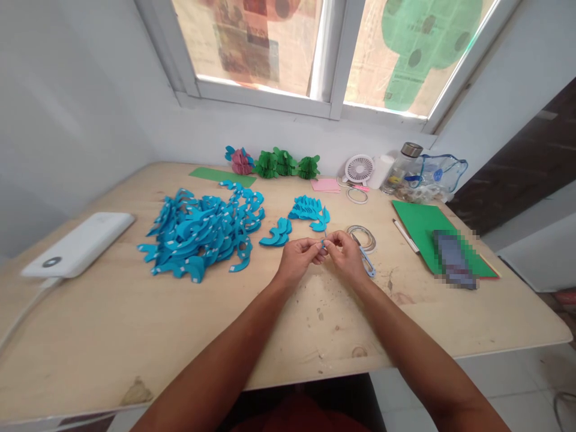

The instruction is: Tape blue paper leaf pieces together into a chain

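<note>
My left hand [299, 259] and my right hand [346, 255] meet above the middle of the table, fingertips pinched together. Between them shows a sliver of a blue paper piece [323, 243]; the rest of it is hidden by the fingers. Just beyond my hands lies a curved blue paper piece [320, 222], beside a row of folded blue pieces [305, 207]. A small stack of curved blue pieces [276, 233] rests to the left of my left hand. Farther left spreads a big heap of blue paper pieces [202, 231], many bearing small white squares.
Right of my hands are a tape roll [369, 245] and a light-blue cutter [369, 266]. Green sheets [416, 225], a pen [405, 236] and a blurred dark object [454, 258] lie farther right. A white power bank [85, 240] sits left; a fan [359, 170] and bottle [400, 168] stand behind.
</note>
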